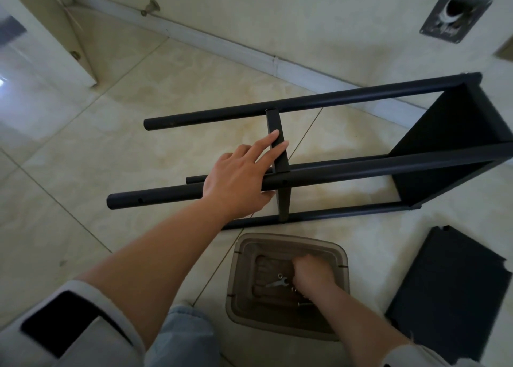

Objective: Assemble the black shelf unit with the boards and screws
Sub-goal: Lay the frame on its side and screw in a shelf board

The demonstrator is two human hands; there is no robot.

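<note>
From the head view we steady the middle board (278, 144) of the frame (333, 169) lying on the floor with our left hand (238, 180), fingers straight, while our right hand (312, 272), curled, digs in the tub (241, 258) for a screw to fasten it next.

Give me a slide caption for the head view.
Left hand steadies the shelf frame; right hand reaches into the parts bin.
</note>
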